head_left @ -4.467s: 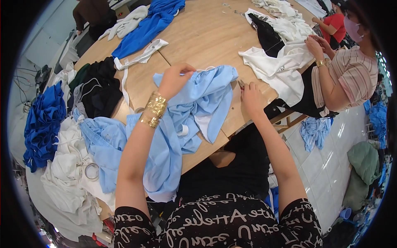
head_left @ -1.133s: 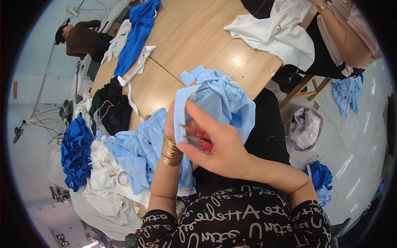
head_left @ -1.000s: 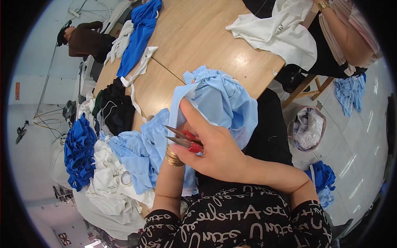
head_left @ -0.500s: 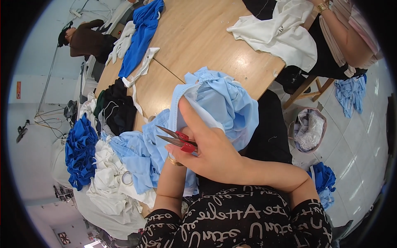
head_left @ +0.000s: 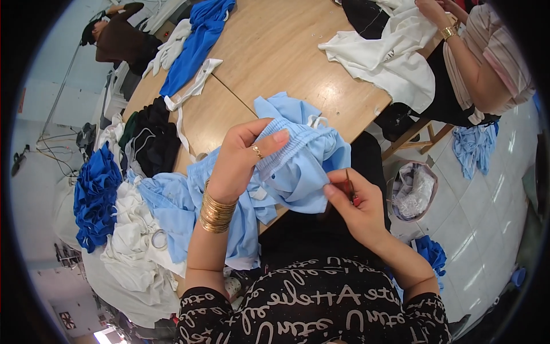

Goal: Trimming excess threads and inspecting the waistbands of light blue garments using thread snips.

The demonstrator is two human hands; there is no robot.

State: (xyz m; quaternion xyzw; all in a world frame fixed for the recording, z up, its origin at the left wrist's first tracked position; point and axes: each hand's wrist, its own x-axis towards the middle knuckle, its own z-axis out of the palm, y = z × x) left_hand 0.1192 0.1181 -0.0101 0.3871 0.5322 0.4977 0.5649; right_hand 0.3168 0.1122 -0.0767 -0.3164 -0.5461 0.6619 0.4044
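Note:
My left hand (head_left: pixel 238 155), with a ring and gold bangles, is closed on the gathered elastic waistband of a light blue garment (head_left: pixel 306 175). Its thumb lies on top of the band. On the other side, my right hand (head_left: pixel 364 209) pinches the garment's lower right edge between thumb and fingertips. Thread snips (head_left: pixel 356 200) with red handles sit inside that same hand, mostly hidden by the fingers, with the blades pointing up. The garment hangs bunched over the table's near edge and my lap.
More light blue garments (head_left: pixel 172 209), white cloth (head_left: pixel 129 246), royal blue cloth (head_left: pixel 97 200) and black cloth (head_left: pixel 157 140) are heaped at left. A co-worker's arm (head_left: pixel 475 69) is beside white cloth (head_left: pixel 389 63) on the wooden table (head_left: pixel 281 46). A bag (head_left: pixel 412 192) stands on the floor.
My right hand has moved from across my left hand to the garment's right edge, the snips now tucked in its fingers. The waistband now shows in my left hand, and the garment is turned.

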